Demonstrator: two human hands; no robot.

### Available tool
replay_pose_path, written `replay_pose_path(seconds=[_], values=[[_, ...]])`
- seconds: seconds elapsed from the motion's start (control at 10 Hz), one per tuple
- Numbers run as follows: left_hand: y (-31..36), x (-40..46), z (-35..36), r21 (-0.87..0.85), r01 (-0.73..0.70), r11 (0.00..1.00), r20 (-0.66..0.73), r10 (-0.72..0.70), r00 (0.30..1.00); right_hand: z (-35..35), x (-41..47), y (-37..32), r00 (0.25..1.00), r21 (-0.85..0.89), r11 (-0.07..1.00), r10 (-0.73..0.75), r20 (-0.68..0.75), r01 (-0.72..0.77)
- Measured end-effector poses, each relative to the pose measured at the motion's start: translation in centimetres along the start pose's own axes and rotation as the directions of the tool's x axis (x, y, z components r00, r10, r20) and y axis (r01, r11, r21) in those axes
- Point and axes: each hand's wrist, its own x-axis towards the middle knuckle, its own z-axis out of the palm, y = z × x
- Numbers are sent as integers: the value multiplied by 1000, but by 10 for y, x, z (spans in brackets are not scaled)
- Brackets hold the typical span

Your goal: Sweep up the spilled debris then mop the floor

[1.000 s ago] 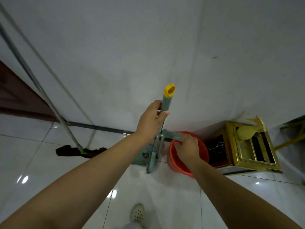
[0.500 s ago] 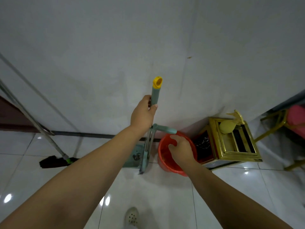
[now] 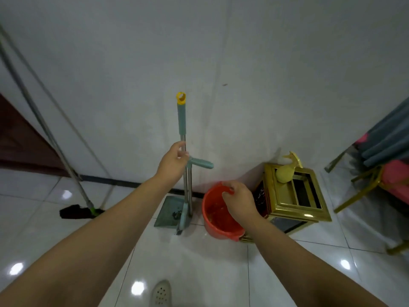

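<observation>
We read no writing anywhere. Our left hand now pinches the metal shaft of the teal broom-and-dustpan set lower than before, by the wall. Our right hand still grips the red plastic bucket's rim, near the golden metal bin.

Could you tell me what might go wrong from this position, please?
The left hand holds only the thin metal shaft of the upright broom and dustpan set, loosely by the look of it; it could tip, and the specks lying in the dustpan could spill. The right hand grips one rim of the red bucket, so a one-sided lift may tilt it against the gold bin close beside.
</observation>
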Motion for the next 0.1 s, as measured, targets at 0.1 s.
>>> replay_pose_path(seconds=[0.1], values=[[-3, -50, 27, -51, 20, 998, 17, -20, 1000, -22, -27, 22, 999, 82, 996, -20, 31, 17]])
